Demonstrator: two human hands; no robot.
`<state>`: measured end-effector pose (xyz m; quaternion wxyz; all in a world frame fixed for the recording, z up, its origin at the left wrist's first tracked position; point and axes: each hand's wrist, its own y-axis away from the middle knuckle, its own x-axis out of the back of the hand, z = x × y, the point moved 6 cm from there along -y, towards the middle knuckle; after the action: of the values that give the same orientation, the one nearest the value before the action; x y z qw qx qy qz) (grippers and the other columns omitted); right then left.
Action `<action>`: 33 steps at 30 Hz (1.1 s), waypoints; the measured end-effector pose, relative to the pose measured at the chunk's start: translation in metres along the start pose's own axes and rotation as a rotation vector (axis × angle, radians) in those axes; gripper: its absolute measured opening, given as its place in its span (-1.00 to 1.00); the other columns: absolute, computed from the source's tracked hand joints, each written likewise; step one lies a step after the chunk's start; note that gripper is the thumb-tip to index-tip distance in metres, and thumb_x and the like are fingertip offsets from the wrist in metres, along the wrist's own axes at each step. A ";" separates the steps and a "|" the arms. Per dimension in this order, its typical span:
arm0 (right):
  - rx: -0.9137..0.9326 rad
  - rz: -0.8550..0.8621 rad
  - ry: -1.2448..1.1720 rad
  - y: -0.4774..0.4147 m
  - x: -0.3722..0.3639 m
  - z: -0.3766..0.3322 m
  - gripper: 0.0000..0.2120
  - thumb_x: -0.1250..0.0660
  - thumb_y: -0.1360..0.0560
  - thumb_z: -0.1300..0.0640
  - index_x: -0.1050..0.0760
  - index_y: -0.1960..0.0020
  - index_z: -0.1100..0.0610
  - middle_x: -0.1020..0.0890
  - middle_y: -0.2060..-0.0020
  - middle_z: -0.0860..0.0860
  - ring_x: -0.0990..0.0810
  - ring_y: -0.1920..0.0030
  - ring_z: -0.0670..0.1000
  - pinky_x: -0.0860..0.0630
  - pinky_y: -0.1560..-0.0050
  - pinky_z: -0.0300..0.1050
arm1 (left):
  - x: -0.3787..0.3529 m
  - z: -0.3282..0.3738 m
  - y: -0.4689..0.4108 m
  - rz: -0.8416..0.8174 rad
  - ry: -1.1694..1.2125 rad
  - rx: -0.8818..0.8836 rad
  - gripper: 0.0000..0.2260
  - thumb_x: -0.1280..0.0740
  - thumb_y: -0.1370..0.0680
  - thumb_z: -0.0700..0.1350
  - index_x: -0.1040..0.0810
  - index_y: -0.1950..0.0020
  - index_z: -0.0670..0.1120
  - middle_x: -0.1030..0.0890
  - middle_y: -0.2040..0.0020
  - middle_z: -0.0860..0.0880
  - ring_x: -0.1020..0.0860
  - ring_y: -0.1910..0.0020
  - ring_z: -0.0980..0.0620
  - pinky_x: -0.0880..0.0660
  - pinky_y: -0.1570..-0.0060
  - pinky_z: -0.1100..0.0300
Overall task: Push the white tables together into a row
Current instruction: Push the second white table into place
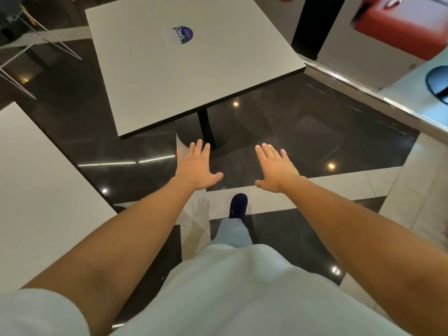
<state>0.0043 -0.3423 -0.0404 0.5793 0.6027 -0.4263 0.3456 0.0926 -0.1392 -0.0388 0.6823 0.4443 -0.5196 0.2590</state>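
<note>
Both arms reach forward with the left hand (pixel 195 166) and right hand (pixel 274 169) spread flat, palms down and holding nothing, seemingly just short of the near edge of the square white table (pixel 169 76), while a second white table (pixel 36 190) stands apart at the left.

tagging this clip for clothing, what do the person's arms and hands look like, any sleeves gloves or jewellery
Both hands, left and right, are bare: no gloves, rings or watch show. The forearms are uncovered. A short pale sleeve shows only at the left upper arm; the right one is out of view.
</note>
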 end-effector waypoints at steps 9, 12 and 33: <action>0.016 -0.015 0.027 -0.122 0.058 0.078 -0.02 -0.35 -0.52 -0.17 0.25 -0.60 0.13 0.09 -0.61 0.14 0.13 -0.60 0.16 0.07 -0.53 0.22 | 0.044 0.020 -0.148 -0.015 0.034 0.020 -0.10 -0.25 -0.47 0.35 0.04 -0.62 -0.07 0.02 -0.63 -0.15 0.05 -0.60 -0.19 0.07 -0.50 -0.31; 0.011 -0.014 0.020 -0.153 0.073 0.107 -0.01 -0.35 -0.52 -0.18 0.26 -0.60 0.13 0.09 -0.61 0.14 0.14 -0.59 0.16 0.09 -0.52 0.21 | 0.058 0.036 -0.194 -0.030 0.029 0.011 -0.09 -0.24 -0.46 0.37 0.04 -0.62 -0.06 0.02 -0.63 -0.14 0.07 -0.60 -0.18 0.09 -0.49 -0.31; 0.150 -0.030 0.070 -0.318 0.192 0.433 -0.03 -0.34 -0.53 -0.12 0.28 -0.60 0.15 0.13 -0.61 0.15 0.18 -0.59 0.14 0.12 -0.54 0.21 | 0.135 0.262 -0.489 -0.062 0.114 0.166 -0.05 -0.17 -0.43 0.48 0.11 -0.62 0.00 0.10 -0.64 -0.10 0.10 -0.60 -0.17 0.14 -0.49 -0.29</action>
<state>0.3381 -0.8049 -0.0329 0.5522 0.6382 -0.3697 0.3887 0.4092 -0.6136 -0.0597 0.6792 0.4999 -0.4428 0.3046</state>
